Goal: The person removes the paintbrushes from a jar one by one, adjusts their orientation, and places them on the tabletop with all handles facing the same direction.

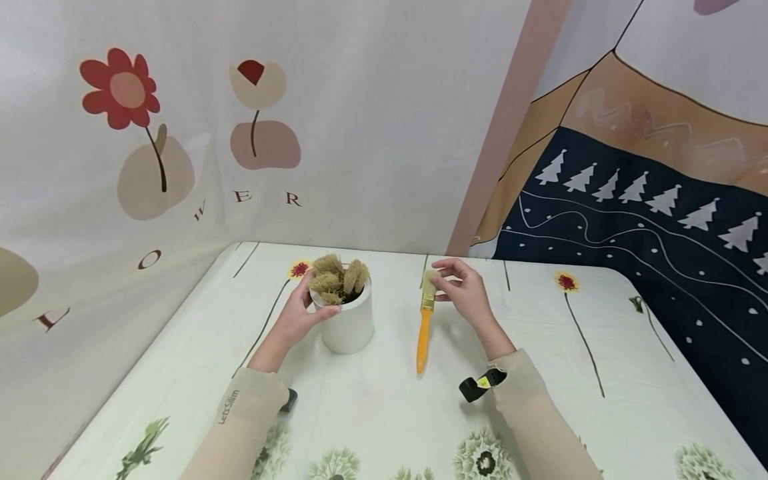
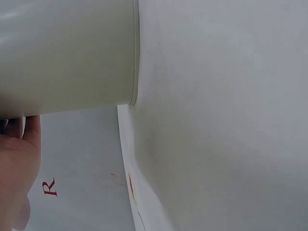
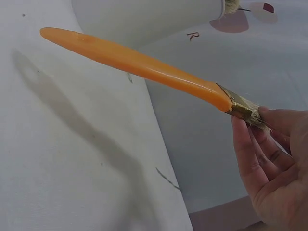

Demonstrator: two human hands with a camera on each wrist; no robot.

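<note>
My left hand [image 1: 298,311] grips a white cylindrical pot [image 1: 349,331] near its rim, thumb on the near side and fingers round the left. Dried, fuzzy tan-green plant heads [image 1: 339,279] stick out of the pot's top. In the left wrist view the pot's smooth wall [image 2: 67,57] fills the upper left, with only part of the hand [image 2: 19,163] in sight. My right hand [image 1: 465,291] pinches a paintbrush [image 1: 423,340] by its pale bristles between thumb and fingers. Its orange handle [image 3: 139,65] points away from the hand, above its shadow in the right wrist view.
A white tablecloth [image 1: 384,413] with printed flowers covers the table. Behind hangs a pale cloth [image 1: 372,133] with flower prints and letters; a dark blue cloth [image 1: 600,220] with white trees hangs at the right. Black straps with small devices [image 1: 480,385] sit at the wrists.
</note>
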